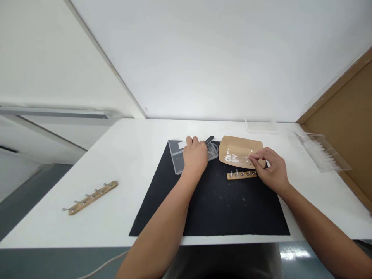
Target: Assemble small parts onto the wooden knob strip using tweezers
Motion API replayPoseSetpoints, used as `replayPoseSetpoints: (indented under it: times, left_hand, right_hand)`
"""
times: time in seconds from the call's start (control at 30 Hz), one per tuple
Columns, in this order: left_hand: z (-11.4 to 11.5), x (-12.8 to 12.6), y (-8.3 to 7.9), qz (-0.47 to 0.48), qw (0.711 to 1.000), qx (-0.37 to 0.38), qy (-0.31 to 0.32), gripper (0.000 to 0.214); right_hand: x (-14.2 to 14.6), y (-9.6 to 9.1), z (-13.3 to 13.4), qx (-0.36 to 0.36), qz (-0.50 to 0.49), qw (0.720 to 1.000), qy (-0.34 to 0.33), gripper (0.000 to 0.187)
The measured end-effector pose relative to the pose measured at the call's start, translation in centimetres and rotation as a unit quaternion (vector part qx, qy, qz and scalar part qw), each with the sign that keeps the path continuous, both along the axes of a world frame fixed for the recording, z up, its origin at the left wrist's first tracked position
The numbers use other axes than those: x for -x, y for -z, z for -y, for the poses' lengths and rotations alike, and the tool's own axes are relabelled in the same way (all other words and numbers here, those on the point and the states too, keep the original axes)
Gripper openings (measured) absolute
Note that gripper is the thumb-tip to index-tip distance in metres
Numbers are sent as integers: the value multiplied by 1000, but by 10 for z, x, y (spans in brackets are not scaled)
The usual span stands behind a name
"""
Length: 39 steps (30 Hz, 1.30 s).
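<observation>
My left hand (195,155) is curled over an open clear plastic case (178,162), its fingertips turned away from view. Beside its knuckles a black handle (209,140) sticks up; whether the fingers touch it is unclear. Over the right end of a brown paper tray (238,143), my right hand (270,170) is closed in a pinch, and whatever lies between its fingertips is too small to name. Small white scraps (231,158) lie in the tray. Just in front of it, a wooden strip with metal hooks (241,175) rests on a black mat (221,209).
A second wooden hook strip (93,197) lies on the white table (122,162) at the left. Clear plastic pieces (319,151) lie at the right by a brown panel (345,120). A translucent tray (260,126) stands against the back wall.
</observation>
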<state>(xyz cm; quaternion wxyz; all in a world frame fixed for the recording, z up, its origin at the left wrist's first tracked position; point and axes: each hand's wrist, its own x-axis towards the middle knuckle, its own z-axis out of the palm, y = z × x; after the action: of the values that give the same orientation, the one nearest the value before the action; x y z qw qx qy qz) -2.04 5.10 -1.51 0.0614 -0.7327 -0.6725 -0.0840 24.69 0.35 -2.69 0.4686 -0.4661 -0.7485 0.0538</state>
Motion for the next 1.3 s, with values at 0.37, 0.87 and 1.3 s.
replayPoseSetpoints:
  times: [0.37,0.87,1.3]
  left_hand:
    - [-5,0,2,48,998,-37,4,26]
    - [26,-47,17,158,933,-161,281,26]
    - [27,-56,18,322,885,-147,302,23]
  right_hand:
    - [-6,5,-2,29,23,998,47,11]
    - [3,3,1,-18,39,997,69,12]
    - [2,-1,1,-56,73,990,108,17]
